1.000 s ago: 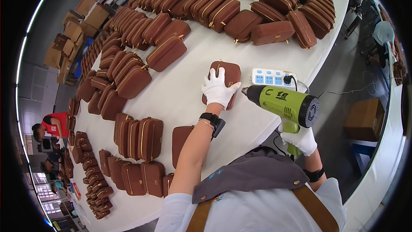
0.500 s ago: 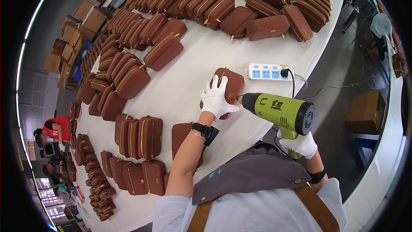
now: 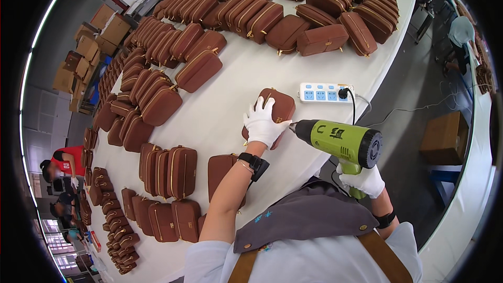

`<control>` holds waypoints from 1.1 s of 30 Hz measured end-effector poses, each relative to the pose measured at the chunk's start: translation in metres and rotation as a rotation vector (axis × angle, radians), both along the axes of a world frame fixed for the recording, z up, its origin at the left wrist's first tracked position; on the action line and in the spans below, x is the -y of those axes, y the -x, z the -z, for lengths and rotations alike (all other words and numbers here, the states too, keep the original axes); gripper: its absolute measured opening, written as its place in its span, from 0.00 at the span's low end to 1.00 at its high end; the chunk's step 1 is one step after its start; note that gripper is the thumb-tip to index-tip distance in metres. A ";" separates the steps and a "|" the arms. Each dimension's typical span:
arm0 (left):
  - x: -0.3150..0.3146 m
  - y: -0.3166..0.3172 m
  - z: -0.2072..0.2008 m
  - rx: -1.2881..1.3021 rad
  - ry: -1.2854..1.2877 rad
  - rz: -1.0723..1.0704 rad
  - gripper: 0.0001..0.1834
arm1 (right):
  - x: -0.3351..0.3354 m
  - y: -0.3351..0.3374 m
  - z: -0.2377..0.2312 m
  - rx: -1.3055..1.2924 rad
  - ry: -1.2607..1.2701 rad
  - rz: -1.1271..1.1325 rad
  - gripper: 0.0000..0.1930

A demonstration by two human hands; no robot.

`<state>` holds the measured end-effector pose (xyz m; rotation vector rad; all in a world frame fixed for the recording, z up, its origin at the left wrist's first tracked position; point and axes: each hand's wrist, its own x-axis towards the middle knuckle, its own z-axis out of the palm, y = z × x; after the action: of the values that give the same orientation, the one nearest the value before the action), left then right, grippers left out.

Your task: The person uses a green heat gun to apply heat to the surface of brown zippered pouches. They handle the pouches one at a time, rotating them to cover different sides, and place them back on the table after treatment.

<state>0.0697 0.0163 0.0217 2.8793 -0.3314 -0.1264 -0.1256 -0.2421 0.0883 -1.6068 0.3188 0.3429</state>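
Observation:
A small brown zipped bag [image 3: 283,106] with gold-coloured zip and lettering lies on the white table in front of me. My left hand [image 3: 263,123], in a white glove, rests across its near left part with the fingers spread and the thumb pointing right. My right hand [image 3: 367,179], also gloved, is wrapped round the handle of a green and black heat gun [image 3: 340,137]. The gun's nozzle points left at the bag's right edge, close to my left thumb. Whether they touch, I cannot tell.
Many similar brown bags [image 3: 183,173] stand in rows on the white table [image 3: 230,81], left and far. A white power strip [image 3: 327,93] lies beyond the gun, with a black plug in it. Cardboard boxes [image 3: 445,137] stand off the table. Other people work far left and right.
The view has shifted slightly. My left thumb has moved up along the bag's right edge, and the nozzle now sits nearer to it. The heat gun stays in my right hand.

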 end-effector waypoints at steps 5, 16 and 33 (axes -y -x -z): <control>0.001 -0.003 0.030 0.169 0.059 -0.074 0.42 | -0.001 0.002 -0.001 0.075 -0.001 0.025 0.27; -0.008 -0.001 -0.009 -0.176 -0.126 0.155 0.66 | 0.004 0.009 -0.002 -0.008 -0.105 0.030 0.27; 0.016 -0.022 -0.012 -0.062 -0.070 0.231 0.55 | 0.018 -0.024 -0.014 -0.006 -0.196 0.038 0.19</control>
<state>0.0918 0.0003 0.0340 2.8882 -0.6590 -0.2717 -0.1019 -0.2599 0.1019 -1.4055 0.3104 0.3392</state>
